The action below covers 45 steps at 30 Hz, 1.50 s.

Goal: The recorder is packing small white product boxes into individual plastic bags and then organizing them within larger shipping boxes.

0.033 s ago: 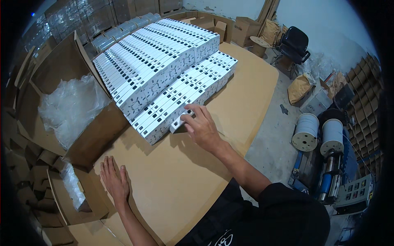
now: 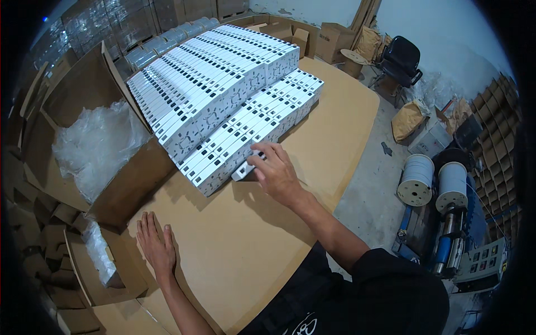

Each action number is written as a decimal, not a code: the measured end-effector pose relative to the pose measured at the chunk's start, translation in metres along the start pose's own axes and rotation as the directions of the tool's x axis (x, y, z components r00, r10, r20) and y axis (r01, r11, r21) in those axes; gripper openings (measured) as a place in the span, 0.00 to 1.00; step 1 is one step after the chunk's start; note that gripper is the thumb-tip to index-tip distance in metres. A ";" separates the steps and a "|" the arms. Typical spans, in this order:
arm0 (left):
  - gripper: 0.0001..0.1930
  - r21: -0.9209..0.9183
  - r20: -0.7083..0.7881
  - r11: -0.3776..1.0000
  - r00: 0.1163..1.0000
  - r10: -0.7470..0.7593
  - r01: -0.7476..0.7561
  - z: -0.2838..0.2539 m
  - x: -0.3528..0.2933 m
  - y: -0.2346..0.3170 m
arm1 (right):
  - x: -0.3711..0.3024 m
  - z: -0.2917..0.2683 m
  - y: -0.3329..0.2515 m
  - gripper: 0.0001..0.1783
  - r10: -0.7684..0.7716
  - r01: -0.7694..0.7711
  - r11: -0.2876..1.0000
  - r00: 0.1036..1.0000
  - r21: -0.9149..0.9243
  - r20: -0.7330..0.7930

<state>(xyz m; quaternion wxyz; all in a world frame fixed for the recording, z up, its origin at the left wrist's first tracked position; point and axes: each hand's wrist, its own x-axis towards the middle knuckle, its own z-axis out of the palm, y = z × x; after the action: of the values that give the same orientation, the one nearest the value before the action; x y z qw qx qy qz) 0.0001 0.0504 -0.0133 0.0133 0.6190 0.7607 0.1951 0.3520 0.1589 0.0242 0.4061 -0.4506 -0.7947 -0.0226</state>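
Hardly any change from earlier picture: right hand [image 2: 277,177] in nearly same spot, fingers pinching small white box [image 2: 241,172] at front edge of white stack [image 2: 237,133]. Box not released; whether touching stack, cannot tell. Left hand [image 2: 157,249] empty, flat on brown table [image 2: 229,251], thumb spread.

Single white box [image 2: 242,171] gripped by fingers of right hand [image 2: 277,177], held just beside front face of lower tier; contact with tier not determinable. Left hand [image 2: 157,251] laid flat on brown tabletop [image 2: 234,262]. White boxes with dark marks [image 2: 206,78] stacked in stepped tiers, rear higher. Open carton [image 2: 134,181] filled with clear plastic [image 2: 97,151], positioned left of stack. White spools [image 2: 416,180] noted at right, beyond table edge.
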 end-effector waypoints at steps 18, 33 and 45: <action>0.15 -0.626 -0.099 0.780 0.993 -0.065 -0.011 -0.030 -0.006 0.018 | 0.006 -0.013 -0.043 0.23 -0.085 0.075 0.996 0.966 0.049 0.245; 0.17 -0.938 0.309 0.169 0.951 0.013 0.302 -0.056 -0.009 -0.013 | 0.035 0.060 -0.176 0.23 -0.296 0.170 0.912 0.903 0.374 0.311; 0.11 -0.988 0.074 0.101 0.939 -0.335 0.114 -0.042 0.006 -0.023 | 0.031 0.124 -0.197 0.18 0.057 -0.311 0.634 0.932 0.708 0.358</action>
<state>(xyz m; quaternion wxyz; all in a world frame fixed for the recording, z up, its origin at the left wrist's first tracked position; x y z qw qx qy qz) -0.0339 0.0403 0.0190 0.3794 0.3152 0.5287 0.6908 0.1218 0.1132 0.0273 0.4299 -0.3185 -0.7328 0.4206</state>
